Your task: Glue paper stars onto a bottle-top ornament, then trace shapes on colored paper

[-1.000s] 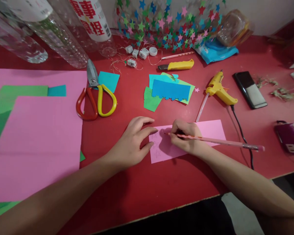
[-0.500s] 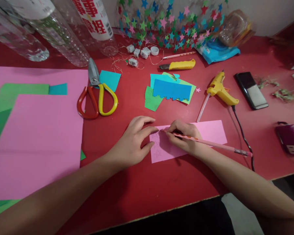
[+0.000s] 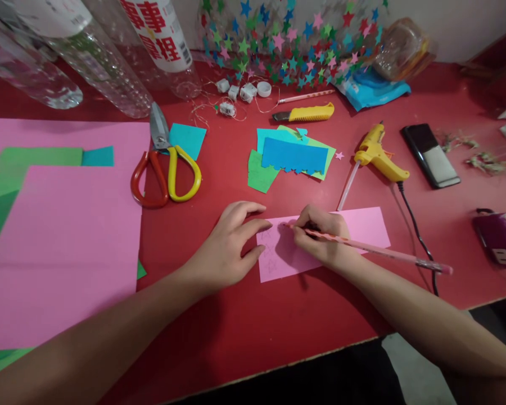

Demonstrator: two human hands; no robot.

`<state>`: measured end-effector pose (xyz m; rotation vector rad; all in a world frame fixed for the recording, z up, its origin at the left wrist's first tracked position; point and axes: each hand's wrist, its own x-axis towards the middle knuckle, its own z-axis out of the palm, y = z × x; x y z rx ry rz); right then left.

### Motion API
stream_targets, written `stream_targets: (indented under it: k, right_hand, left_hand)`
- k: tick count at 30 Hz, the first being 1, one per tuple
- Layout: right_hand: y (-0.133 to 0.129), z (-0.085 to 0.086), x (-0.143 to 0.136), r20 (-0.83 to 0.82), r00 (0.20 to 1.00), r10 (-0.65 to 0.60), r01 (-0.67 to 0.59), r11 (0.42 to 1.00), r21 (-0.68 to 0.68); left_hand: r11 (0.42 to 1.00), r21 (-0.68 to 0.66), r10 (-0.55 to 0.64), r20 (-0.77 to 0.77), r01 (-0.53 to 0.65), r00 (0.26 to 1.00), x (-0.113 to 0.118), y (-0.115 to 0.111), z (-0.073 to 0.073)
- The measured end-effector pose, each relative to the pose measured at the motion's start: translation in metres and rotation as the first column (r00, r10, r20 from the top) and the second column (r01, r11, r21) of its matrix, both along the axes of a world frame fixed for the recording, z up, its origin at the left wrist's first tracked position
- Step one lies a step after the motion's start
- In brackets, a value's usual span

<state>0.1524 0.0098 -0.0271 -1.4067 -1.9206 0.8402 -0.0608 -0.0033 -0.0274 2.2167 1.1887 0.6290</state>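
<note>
A pink paper strip [image 3: 365, 228] lies on the red table, with several small pencil-drawn stars down its left end. My right hand [image 3: 322, 233] pinches a pink pencil [image 3: 375, 251], its point on the strip near the upper edge and its eraser end toward the right. The right hand's side rests on the paper. My left hand [image 3: 236, 247] has its fingers apart and holds nothing; its fingertips touch the strip's left edge. Beyond the hands lie blue and green paper scraps [image 3: 295, 154], one with a jagged cut edge, and a tiny pink paper star [image 3: 339, 156].
Red-and-yellow-handled scissors [image 3: 166, 174] lie beside large pink sheets [image 3: 80, 236]. Behind are a yellow cutter [image 3: 307, 113], string lights [image 3: 247, 93], plastic bottles [image 3: 164, 39] and a star-covered clear container [image 3: 295, 42]. To the right are a glue gun [image 3: 379, 154], a phone [image 3: 430, 156] and a purple device [image 3: 500, 236].
My right hand and the pencil have shifted slightly right along the strip, away from the left fingertips. The left hand stays at the strip's edge.
</note>
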Motion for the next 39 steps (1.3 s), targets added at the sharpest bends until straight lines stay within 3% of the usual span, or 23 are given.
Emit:
stream_targets:
  k: [6,14,19,23,25,29,31,36,39]
  right_hand:
    - [0.0,-0.004,0.001,0.044,0.999,-0.002,0.0,0.999,0.05]
    - [0.0,0.003,0.003,0.018,0.979,0.201,-0.202,0.979,0.026]
    - [0.0,0.005,0.003,0.014,0.972,0.237,-0.237,0.97,0.055]
    - [0.0,0.007,0.003,0.001,0.965,0.262,-0.262,0.965,0.002]
    - [0.001,0.008,0.003,-0.043,0.97,0.239,-0.241,0.969,-0.045]
    - [0.004,0.011,0.007,-0.295,0.954,0.056,-0.127,0.966,-0.226]
    - [0.004,0.015,0.009,-0.339,0.941,0.013,-0.113,0.954,-0.276]
    - [0.002,0.019,0.009,-0.212,0.945,0.25,-0.289,0.94,-0.181]
    - [0.001,0.015,0.007,-0.164,0.947,0.276,-0.295,0.95,-0.106]
  left_hand:
    - [1.0,0.012,-0.003,0.001,0.003,1.0,-0.001,0.0,-0.002]
    - [1.0,0.009,-0.004,-0.006,0.004,1.0,0.0,0.0,0.0]
    - [1.0,0.012,-0.003,-0.003,0.003,1.0,-0.001,0.0,-0.001]
    - [1.0,0.012,-0.004,-0.001,0.004,1.0,-0.001,-0.001,-0.001]
    - [1.0,0.014,-0.015,-0.003,0.015,1.0,-0.001,0.0,-0.001]
    - [0.998,0.012,-0.057,-0.014,0.057,0.998,-0.001,0.001,-0.001]
    - [0.998,0.014,-0.058,-0.016,0.058,0.998,0.0,0.001,-0.001]
    - [0.998,0.038,-0.042,0.0,0.042,0.999,0.001,0.001,-0.003]
    - [0.997,0.058,-0.044,0.013,0.043,0.999,0.0,0.001,-0.004]
